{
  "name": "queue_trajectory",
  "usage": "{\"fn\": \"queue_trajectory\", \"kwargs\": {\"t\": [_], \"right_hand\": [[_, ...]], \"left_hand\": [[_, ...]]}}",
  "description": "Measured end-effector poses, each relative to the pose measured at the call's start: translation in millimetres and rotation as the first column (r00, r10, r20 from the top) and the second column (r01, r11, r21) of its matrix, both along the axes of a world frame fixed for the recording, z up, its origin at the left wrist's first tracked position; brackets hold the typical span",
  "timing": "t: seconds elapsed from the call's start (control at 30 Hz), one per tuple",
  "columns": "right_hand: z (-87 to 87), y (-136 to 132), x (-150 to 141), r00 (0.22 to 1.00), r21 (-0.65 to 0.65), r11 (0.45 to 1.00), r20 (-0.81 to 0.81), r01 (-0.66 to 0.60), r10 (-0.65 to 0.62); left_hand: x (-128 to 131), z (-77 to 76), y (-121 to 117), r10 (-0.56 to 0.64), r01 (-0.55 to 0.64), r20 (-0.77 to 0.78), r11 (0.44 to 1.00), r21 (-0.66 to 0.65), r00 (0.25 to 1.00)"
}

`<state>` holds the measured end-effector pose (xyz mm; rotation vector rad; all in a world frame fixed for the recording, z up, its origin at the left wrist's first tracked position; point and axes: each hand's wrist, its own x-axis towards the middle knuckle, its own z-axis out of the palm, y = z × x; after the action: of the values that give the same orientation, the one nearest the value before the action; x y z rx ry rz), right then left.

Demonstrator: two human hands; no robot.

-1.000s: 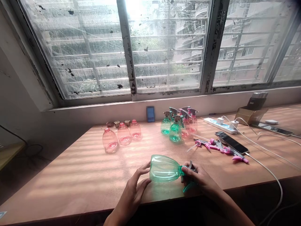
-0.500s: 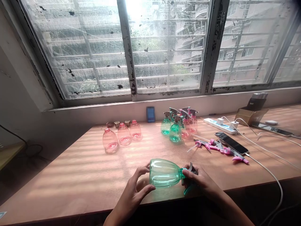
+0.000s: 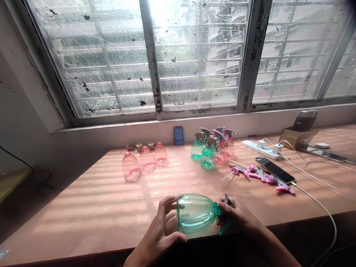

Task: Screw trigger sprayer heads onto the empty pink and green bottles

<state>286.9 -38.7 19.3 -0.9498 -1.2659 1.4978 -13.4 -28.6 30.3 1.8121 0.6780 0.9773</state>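
A clear green spray bottle (image 3: pixel 196 214) lies on its side in the air above the table's front edge, its base toward the left. My left hand (image 3: pixel 161 231) cups that base, fingers at the far side and thumb along the near side. Around the neck and spray head is my right hand (image 3: pixel 233 213), closed, with the dark trigger (image 3: pixel 227 200) poking up between its fingers. The part of the head inside my right palm is hidden.
Three pink bottles without heads (image 3: pixel 130 167) stand at the back left. Several green and pink spray bottles (image 3: pixel 207 155) cluster at the back middle. Pink spray heads (image 3: pixel 268 179), a phone (image 3: pixel 275 169) and a power strip (image 3: pixel 261 149) with white cables lie to the right.
The green bottle has come lower and nearer to me, its base dropping more than its neck. My left thumb has shifted along its lower side. Things on the table stay put.
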Motion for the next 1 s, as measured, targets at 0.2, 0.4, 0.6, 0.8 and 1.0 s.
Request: {"fn": "queue_trajectory", "kwargs": {"t": [0.2, 0.4, 0.6, 0.8, 1.0], "right_hand": [[-2.7, 3.3, 2.2, 1.0, 0.039, 0.999, 0.014, -0.006, 0.005], [-1.2, 4.4, 0.3, 0.999, 0.08, 0.996, -0.028, 0.029, -0.027], [0.1, 2.4, 1.4, 0.997, 0.052, 0.998, -0.07, 0.034, -0.03], [5.9, -0.8, 1.4, 1.0, 0.035, 0.999, 0.0, 0.022, -0.022], [3.1, 0.4, -2.2, 0.993, 0.032, 0.993, 0.012, 0.117, -0.117]], "left_hand": [[-0.6, 8.4, -2.9, -0.094, 0.089, -0.052, 0.992, -0.092, 0.994], [-1.2, 9.0, -1.7, 0.042, -0.027, -0.158, 0.995, 0.098, 0.987], [-1.4, 7.4, -2.5, 0.017, -0.005, -0.159, 0.997, 0.074, 0.987], [-0.5, 9.9, -2.5, 0.03, -0.013, -0.161, 0.994, 0.108, 0.987], [2.5, 8.7, -3.6, 0.162, -0.084, -0.217, 0.941, 0.329, 0.963]]}}
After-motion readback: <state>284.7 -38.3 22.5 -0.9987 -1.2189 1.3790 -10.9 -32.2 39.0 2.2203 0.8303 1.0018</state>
